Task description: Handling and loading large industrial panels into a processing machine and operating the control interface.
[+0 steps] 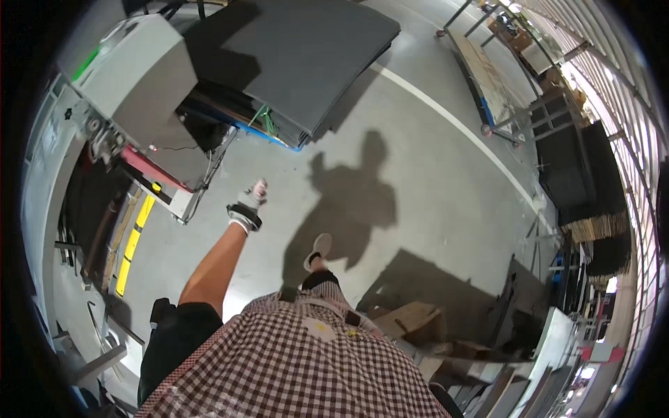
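Note:
My left hand [253, 197] reaches forward over the grey floor, in a pale glove with pinkish fingertips and a black band round the wrist. Its fingers look loosely extended, and I see nothing held in them. The hand touches nothing; the grey machine [143, 76] with a green light strip stands nearest, ahead and to its left. My right hand is out of sight. Below me, a checked apron [286, 355] covers my body, and one shoe [320, 249] shows on the floor.
A stack of dark flat sheets [313, 63] lies ahead on a blue-edged base. A yellow-black striped bar [134, 247] runs along the left. Far right stands a wheeled cart [488, 83]. Cardboard boxes [411, 324] sit near my right side. A white line [453, 122] crosses the floor.

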Demonstrator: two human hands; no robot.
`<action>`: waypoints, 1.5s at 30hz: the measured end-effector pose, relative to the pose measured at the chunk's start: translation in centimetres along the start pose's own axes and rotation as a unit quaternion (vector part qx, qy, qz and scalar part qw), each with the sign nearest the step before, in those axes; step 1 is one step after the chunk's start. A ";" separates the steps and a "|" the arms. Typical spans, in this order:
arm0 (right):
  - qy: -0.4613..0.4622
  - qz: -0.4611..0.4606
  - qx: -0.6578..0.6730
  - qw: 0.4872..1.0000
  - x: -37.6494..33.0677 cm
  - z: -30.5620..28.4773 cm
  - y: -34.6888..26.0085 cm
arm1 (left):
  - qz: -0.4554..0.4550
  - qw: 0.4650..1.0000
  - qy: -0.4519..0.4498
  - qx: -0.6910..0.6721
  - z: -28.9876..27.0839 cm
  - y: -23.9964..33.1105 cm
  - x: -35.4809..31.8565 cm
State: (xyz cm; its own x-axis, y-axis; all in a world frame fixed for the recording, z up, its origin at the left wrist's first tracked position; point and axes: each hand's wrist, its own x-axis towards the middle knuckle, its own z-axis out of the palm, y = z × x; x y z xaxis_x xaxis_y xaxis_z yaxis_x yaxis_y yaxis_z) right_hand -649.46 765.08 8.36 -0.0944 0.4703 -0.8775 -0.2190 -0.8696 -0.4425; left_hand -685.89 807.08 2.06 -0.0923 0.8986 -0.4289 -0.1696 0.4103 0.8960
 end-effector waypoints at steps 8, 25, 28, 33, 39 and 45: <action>-0.032 -0.008 -0.135 0.990 15.4 -5.0 -31.8 | -0.049 0.984 0.168 -0.038 1.0 -2.1 25.0; -0.060 0.138 -0.340 0.928 32.1 -7.2 -67.9 | -0.372 0.816 0.221 0.383 5.4 1.4 42.6; -0.135 0.180 -0.398 0.889 36.1 -8.7 -69.6 | -0.358 0.834 0.271 0.321 5.2 -0.2 42.3; -0.393 0.121 -0.501 0.761 42.5 -11.3 -71.7 | -0.142 0.911 0.377 -0.094 6.7 -2.7 39.7; -0.349 -0.004 -0.552 0.757 49.4 -4.5 -75.7 | 0.061 0.891 0.329 -0.307 19.9 -1.7 31.2; -0.429 0.123 0.073 0.892 48.2 10.1 -74.8 | 0.079 0.791 0.373 -0.479 26.4 8.2 27.6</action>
State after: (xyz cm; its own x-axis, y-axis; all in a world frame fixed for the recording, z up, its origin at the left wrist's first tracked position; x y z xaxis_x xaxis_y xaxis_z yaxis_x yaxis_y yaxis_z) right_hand -647.46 854.28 1.07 -0.8520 0.2634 -0.4524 -0.2065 -0.9632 -0.1720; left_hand -663.89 839.33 0.58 -0.6791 0.4394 -0.5880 -0.7304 -0.3249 0.6008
